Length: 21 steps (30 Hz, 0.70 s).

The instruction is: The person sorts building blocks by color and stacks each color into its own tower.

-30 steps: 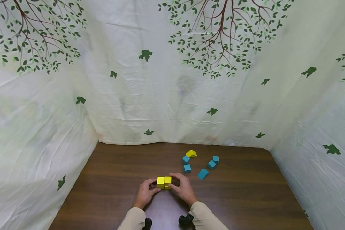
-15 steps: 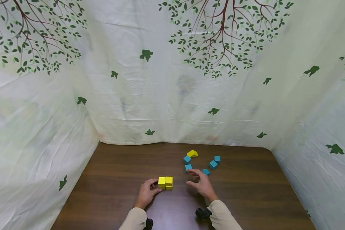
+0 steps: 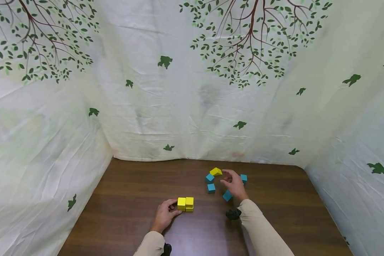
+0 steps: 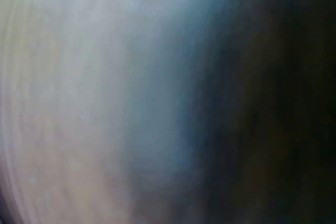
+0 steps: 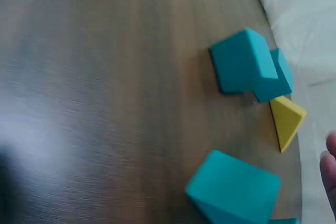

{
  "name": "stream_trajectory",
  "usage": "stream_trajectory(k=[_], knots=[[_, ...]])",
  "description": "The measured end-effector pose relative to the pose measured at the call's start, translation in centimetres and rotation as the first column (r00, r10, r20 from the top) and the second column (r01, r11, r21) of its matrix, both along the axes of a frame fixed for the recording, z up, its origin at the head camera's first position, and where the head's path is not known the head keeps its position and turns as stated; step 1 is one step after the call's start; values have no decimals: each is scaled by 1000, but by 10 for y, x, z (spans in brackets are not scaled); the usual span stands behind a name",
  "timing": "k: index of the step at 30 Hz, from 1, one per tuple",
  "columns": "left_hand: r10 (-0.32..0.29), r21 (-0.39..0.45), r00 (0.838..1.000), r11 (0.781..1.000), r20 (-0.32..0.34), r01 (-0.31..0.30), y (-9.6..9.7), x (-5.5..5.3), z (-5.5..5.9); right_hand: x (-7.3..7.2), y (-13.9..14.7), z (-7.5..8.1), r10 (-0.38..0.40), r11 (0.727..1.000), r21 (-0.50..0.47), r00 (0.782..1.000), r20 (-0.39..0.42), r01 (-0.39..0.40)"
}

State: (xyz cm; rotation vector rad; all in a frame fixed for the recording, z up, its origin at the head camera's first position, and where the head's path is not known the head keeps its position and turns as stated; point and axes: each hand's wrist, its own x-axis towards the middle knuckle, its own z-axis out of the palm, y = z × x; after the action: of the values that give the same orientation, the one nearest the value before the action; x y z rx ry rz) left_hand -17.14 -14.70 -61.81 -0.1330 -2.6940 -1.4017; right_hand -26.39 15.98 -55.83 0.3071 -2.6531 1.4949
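Observation:
Several yellow blocks (image 3: 185,204) stand together in a small stack on the brown table. My left hand (image 3: 164,216) holds the left side of this stack, thumb at the front and fingers curled behind. Farther back, my right hand (image 3: 235,186) hovers over the table with fingers and thumb apart, holding nothing. Its fingertips are just right of a yellow triangular block (image 3: 216,171). That triangular block (image 5: 286,121) also shows in the right wrist view, near the fingertips (image 5: 328,169) at the right edge. The left wrist view is a blur.
Two blue blocks (image 3: 211,188) lie left of my right hand. A blue block (image 3: 227,195) sits beneath its wrist, and another blue block (image 3: 244,178) peeks out behind it, partly hidden. Printed white cloth (image 3: 185,124) encloses the table's back and sides.
My right hand has left the yellow stack and moved right and away across the table to the loose blocks. The left hand has stayed at the stack.

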Motion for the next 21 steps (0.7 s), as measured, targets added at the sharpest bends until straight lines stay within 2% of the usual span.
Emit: stream_trajectory(k=[4, 9, 15, 21], knots=[[-8, 0, 1000, 1000, -25, 8, 0, 0, 1, -20, -1, 4, 6, 1000, 23, 1000, 16, -6], [-14, -3, 1000, 1000, -25, 14, 1, -1, 3, -40, -3, 5, -9, 994, 105, 998, 67, 2], [-10, -4, 1000, 1000, -12, 10, 0, -3, 4, -51, -3, 3, 5, 981, 193, 992, 129, -30], [3, 1, 1000, 1000, 14, -3, -1, 2, 4, -52, -4, -12, 2, 972, 232, 981, 195, -48]])
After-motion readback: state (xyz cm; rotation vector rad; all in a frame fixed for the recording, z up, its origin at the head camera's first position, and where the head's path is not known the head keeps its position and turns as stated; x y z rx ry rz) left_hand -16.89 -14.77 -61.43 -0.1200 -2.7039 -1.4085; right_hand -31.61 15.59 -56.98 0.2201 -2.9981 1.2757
